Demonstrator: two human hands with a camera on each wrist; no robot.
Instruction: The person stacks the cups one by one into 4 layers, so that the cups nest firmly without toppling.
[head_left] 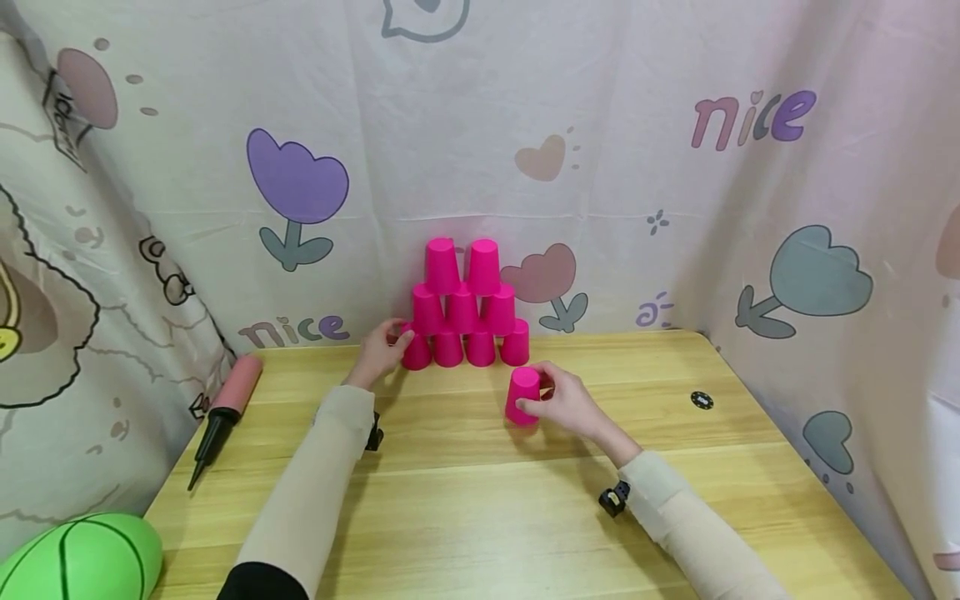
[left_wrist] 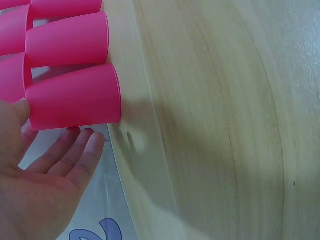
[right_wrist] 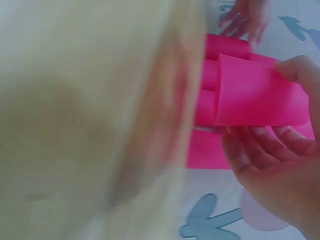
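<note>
Pink plastic cups, all upside down, form a stacked pyramid [head_left: 462, 312] against the curtain, with two cups on its top row. In the head view my right hand [head_left: 566, 405] grips a single pink cup [head_left: 522, 390] in front of the pyramid's right end, its wide rim down close to the table. The right wrist view shows thumb and fingers on opposite sides of that cup [right_wrist: 255, 95]. My left hand [head_left: 380, 354] is at the pyramid's lower left corner cup [left_wrist: 75, 100]. Its thumb tip lies at that cup's narrow end, with relaxed fingers along the outer side.
The wooden table [head_left: 465, 517] meets a printed curtain [head_left: 465, 133] at the back. A pink and black hand pump [head_left: 228, 408] lies along the left edge, with a green ball [head_left: 82, 558] nearer the front. A small black disc [head_left: 702, 400] lies at the right.
</note>
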